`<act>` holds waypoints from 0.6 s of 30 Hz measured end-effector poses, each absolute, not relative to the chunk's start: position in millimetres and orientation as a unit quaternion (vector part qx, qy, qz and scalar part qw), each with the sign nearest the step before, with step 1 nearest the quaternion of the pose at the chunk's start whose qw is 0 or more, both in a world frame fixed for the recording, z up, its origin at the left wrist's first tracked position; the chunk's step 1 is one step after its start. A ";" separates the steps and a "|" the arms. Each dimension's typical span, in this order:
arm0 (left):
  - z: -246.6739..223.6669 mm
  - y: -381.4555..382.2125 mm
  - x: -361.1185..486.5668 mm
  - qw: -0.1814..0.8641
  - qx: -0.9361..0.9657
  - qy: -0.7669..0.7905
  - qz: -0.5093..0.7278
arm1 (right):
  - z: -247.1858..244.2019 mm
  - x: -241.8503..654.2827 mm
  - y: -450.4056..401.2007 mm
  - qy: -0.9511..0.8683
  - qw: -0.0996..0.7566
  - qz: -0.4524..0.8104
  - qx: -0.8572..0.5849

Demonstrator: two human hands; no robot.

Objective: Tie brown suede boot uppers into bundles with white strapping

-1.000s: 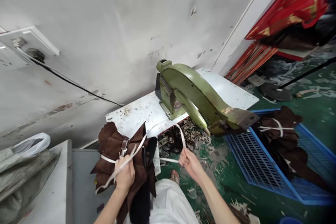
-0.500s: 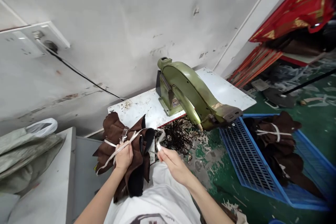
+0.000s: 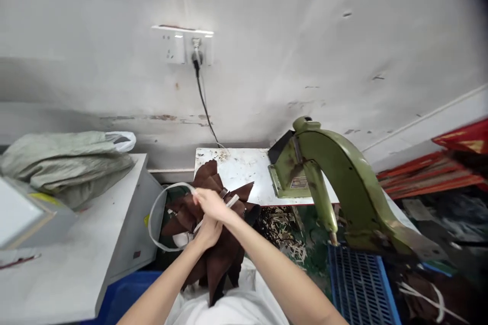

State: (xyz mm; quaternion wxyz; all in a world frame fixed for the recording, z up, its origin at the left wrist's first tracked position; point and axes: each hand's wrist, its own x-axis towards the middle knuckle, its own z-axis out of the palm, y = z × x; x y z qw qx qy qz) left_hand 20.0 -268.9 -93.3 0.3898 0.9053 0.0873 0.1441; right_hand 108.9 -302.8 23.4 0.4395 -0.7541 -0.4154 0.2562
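Note:
A bundle of brown scalloped leather pieces sits at my lap, in front of my white shirt. A white strap makes a wide loop out from the bundle's left side. With its fingers closed, my right hand grips the strap on top of the bundle, reaching across my left hand. Just below it, my left hand is closed round the strap against the leather; its fingertips are partly hidden. A further length of white strap shows beyond my right wrist.
A green machine with a curved arm stands on a white table by the wall. At lower right is a blue crate with strapped brown leather. A white cabinet with a grey-green cloth is on the left. Scraps litter the floor.
My view has turned left. My right hand has moved from the bundle's right side, across to its left, drawing the strap into a loop there. My left hand stays at the bundle.

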 end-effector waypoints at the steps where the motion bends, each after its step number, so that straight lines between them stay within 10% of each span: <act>1: -87.4 -270.0 23.6 0.406 0.896 0.102 0.146 | 26.1 113.8 -312.1 -0.397 0.472 0.240 -0.750; 6: -68.7 -268.4 32.1 0.492 0.851 0.132 0.127 | 15.4 104.3 -381.8 -0.165 0.605 0.080 -0.775; 18: -34.8 -234.0 32.5 0.433 0.901 -0.025 0.003 | -43.8 83.5 -374.9 0.016 0.697 0.195 -0.690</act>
